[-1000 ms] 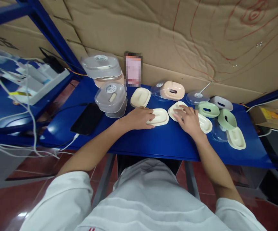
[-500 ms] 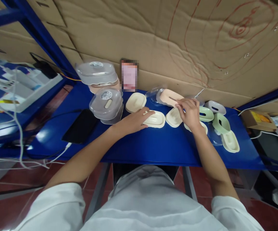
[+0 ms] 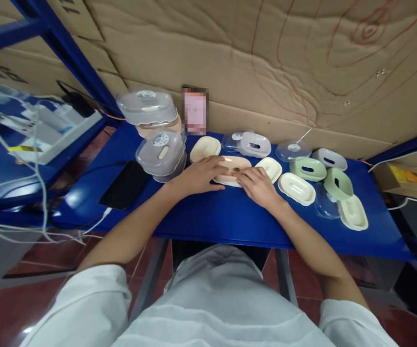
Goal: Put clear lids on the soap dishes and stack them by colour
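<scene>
Seen from above, with 12 o'clock towards the cardboard wall (image 3: 244, 82), two bare hands met over a peach shell (image 3: 236, 162) on a blue table (image 3: 212, 217). The shell lay straight ahead of the wearer, at 12 o'clock, directly between the hands, its long axis running from 9 to 3. Neither hand was nearer; both touched it. The left hand (image 3: 203, 176) was half open around the 9 o'clock end, thumb by the near edge, fingers over the top, and had hold of it. The right hand (image 3: 261, 189) came in from 4 o'clock, fingers bunched close together by the slot; the fingers hid their own contact, so whether they gripped or merely pressed could not be told. Around the shell, a rounded cream piece (image 3: 204, 148) sat near at 10 o'clock, a lilac shell (image 3: 261, 150) at 1 and a small cream piece (image 3: 271, 168) at 3, close beyond the right hand.
</scene>
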